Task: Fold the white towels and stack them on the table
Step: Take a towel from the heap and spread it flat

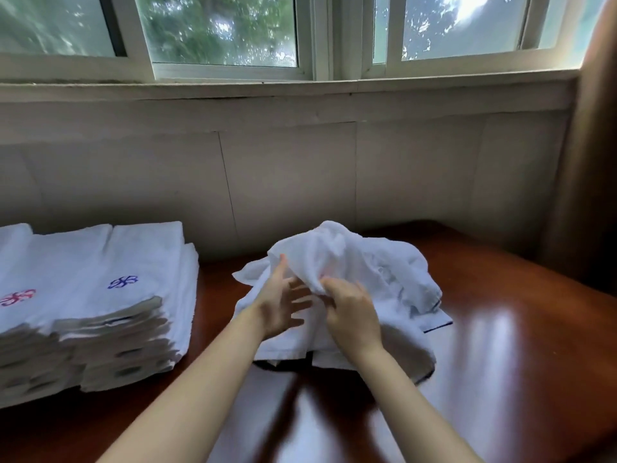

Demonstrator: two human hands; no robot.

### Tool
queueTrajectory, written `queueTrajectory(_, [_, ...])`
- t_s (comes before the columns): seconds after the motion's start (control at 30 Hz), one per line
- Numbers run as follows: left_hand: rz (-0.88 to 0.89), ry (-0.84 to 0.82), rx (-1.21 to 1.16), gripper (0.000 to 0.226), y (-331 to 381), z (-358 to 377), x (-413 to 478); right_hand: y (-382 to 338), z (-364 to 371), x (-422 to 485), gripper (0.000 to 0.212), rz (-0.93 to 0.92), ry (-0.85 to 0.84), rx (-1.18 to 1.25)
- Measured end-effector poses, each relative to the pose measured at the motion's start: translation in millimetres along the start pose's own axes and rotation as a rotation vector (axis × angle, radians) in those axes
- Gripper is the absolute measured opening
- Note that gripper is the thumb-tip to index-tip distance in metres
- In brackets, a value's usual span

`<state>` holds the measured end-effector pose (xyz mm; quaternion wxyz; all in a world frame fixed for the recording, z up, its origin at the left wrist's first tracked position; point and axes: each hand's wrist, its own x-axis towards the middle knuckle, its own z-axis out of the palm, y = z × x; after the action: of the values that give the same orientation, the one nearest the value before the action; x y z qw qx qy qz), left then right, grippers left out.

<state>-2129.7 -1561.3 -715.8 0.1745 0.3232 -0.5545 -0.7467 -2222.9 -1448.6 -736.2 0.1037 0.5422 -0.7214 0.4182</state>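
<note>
A crumpled heap of white towels (367,262) lies on the reddish-brown table (517,329), at its middle near the wall. My right hand (350,312) pinches a raised fold of the top towel between thumb and fingers. My left hand (283,302) is beside it with fingers spread, palm toward the cloth and touching its left flank. On the left stand two stacks of folded white towels (100,295); one top towel bears a blue embroidered mark (123,281), the other a red one (17,298).
A white wall and window sill (300,91) run right behind the table. A brown curtain (587,162) hangs at the far right. Glossy bare tabletop shows at the right and in front of the heap.
</note>
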Motion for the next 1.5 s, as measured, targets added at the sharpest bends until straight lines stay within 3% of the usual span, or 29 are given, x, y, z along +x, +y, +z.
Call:
queueTrajectory(0.07, [0.009,0.065,-0.310,0.075,5.6,-12.1,-20.6,-29.4,-5.5,-22.3,0.012,-0.111,-0.211,0.037])
queueTrajectory(0.17, [0.038,0.261,-0.097,0.034,-8.1,-29.8,-63.7,-66.1,-12.0,-51.6,0.030,-0.157,-0.531,0.045])
queueTrajectory(0.27, [-0.051,0.319,0.087,0.019,-47.1,-62.0,-112.2,-98.0,-18.5,-79.4,0.030,-0.219,-0.812,0.066])
queueTrajectory(0.37, [-0.090,0.459,0.118,0.024,-80.5,-103.1,-158.2,-116.7,-16.6,-101.8,0.030,-0.158,-0.744,0.220])
queueTrajectory(0.5, [0.058,0.536,-0.106,0.025,-102.1,-147.7,-208.7,-114.8,-1.0,-107.4,0.034,-0.032,-0.498,0.052])
queueTrajectory(0.6, [0.108,0.448,-0.316,0.025,-109.9,-172.9,-242.1,-114.1,19.4,-111.4,0.015,0.070,-0.651,-0.044])
queueTrajectory(0.7, [0.066,0.237,-0.411,0.044,-107.3,-186.0,-263.2,-122.5,42.8,-122.8,0.047,0.086,-0.813,-0.017])
queueTrajectory(0.77, [0.078,0.126,-0.335,0.058,-103.9,-186.4,-270.4,-131.4,54.8,-129.1,0.059,0.051,-0.679,0.139])
queueTrajectory(0.87, [0.084,0.069,-0.148,0.060,-95.6,-184.9,-280.4,-147.0,62.6,-123.9,0.074,-0.045,-0.331,0.176])
queueTrajectory(0.93, [0.157,-0.051,-0.076,0.078,-89.8,-192.3,-286.4,-156.9,68.8,-116.3,0.053,-0.165,-0.266,0.134])
queueTrajectory(1.0, [0.290,-0.066,-0.070,0.078,-77.3,-197.7,-292.3,-162.2,77.1,-116.2,0.030,-0.203,-0.377,0.009])
queueTrajectory(1.07, [0.427,0.127,-0.114,0.065,-62.3,-204.5,-296.8,-161.1,80.3,-115.3,0.025,-0.131,-0.430,0.119])
queueTrajectory(1.1, [0.475,0.286,-0.129,0.059,-56.1,-209.9,-299.3,-159.1,77.7,-112.6,0.029,-0.085,-0.376,0.227])
queueTrajectory(1.2, [0.466,0.818,-0.064,0.047,-50.7,-237.4,-305.2,-161.5,57.1,-95.0,0.047,-0.087,-0.017,0.326])
queueTrajectory(1.27, [0.427,1.025,-0.036,0.048,-57.8,-255.5,-305.1,-165.4,43.4,-87.3,0.054,-0.179,0.164,0.253])
queueTrajectory(1.37, [0.470,1.159,0.017,0.051,-62.0,-267.0,-306.5,-163.8,32.8,-90.8,0.044,-0.218,0.312,0.105])
queueTrajectory(1.5, [0.425,1.095,0.238,0.048,-60.3,-261.5,-310.3,-141.1,30.6,-85.6,0.033,0.070,0.145,-0.085])
